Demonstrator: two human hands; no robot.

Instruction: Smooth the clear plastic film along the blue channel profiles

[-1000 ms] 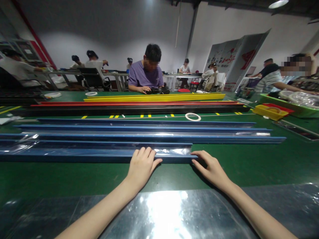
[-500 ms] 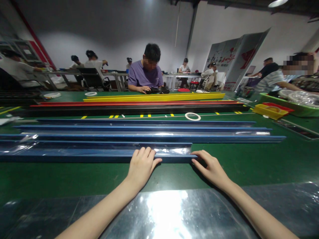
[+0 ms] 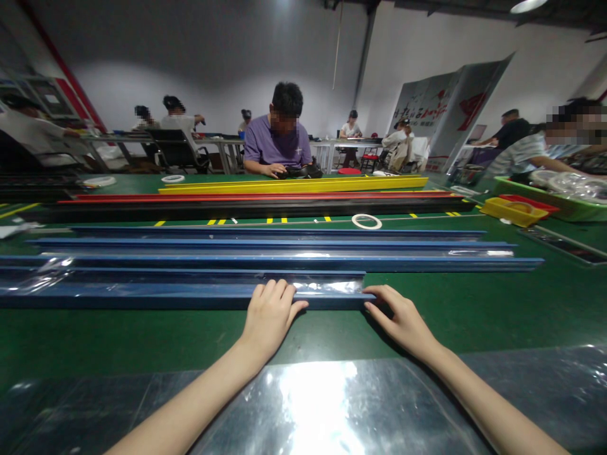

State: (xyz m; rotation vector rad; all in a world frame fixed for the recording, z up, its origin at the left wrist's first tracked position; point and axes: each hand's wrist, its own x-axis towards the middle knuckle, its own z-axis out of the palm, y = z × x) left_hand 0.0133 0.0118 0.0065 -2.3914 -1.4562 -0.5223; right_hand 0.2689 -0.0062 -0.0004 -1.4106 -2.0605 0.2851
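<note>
A long blue channel profile (image 3: 142,298) lies across the green table nearest to me, its open side up and shiny clear film inside it. My left hand (image 3: 269,316) is closed over its front wall, fingers inside the channel and thumb along the outer face. At the profile's right end, my right hand (image 3: 401,316) pinches the corner of the front wall between thumb and fingers. Just behind lie more blue profiles (image 3: 379,263), parallel to the first and reaching further right.
Beyond are black, red and yellow profiles (image 3: 294,186), with a roll of tape (image 3: 367,222) before them. A yellow tray (image 3: 512,212) and a green basket (image 3: 578,207) of clear rolls stand right. A clear sheet (image 3: 213,411) covers the near edge. A person in purple (image 3: 258,145) sits opposite.
My hands and the blue profile stay where they were. The person opposite and the one at the far right have shifted their heads slightly.
</note>
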